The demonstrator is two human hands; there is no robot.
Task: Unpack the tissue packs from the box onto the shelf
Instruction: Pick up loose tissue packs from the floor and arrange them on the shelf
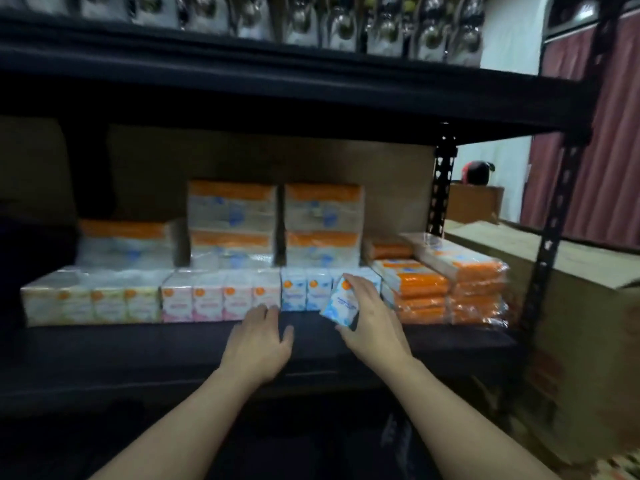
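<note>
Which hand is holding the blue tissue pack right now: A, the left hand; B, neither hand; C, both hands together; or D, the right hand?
D: the right hand grips the tilted blue tissue pack, while the left hand is open and holds nothing.

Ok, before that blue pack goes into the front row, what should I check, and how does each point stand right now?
1. Grip: right hand holds the blue tissue pack - ok.
2. Orientation: the pack is tilted, not upright like the blue row - not ok.
3. Slot between the blue row and the orange stacks: hidden behind the hand - cannot tell.
4. Left hand: open, by the pink packs, left of the slot - ok.
5. Cardboard box to the right: contents not visible - cannot tell.
</note>
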